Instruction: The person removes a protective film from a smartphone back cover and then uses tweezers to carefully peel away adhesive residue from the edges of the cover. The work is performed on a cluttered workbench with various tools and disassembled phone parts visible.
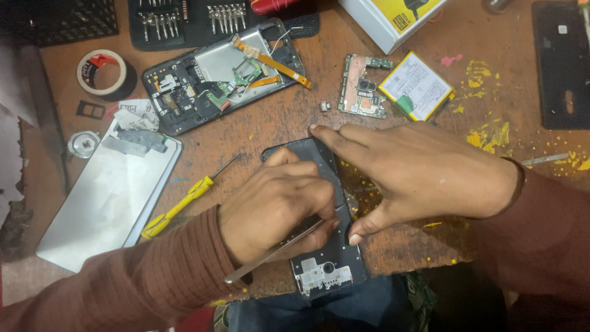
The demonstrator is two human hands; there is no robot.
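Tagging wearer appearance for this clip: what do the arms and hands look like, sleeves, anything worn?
Both hands are bare, no gloves or rings visible. The left hand and right hand come out of long, reddish-brown ribbed knit sleeves ending at the wrists. A dark band edges the right wrist; whether cuff or strap is unclear.

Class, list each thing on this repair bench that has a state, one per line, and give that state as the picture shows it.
Phone frame: stripped, flat under both hands.
Left hand: grips tweezers against the frame.
Right hand: open, fingers pressing the frame's edges.
Opened phone: back off, orange ribbon cable loose.
Circuit board: removed, lying bare.
Battery: out, lying flat.
Yellow screwdriver: lying unused.
Tape roll: lying flat.
Bit kit: open.
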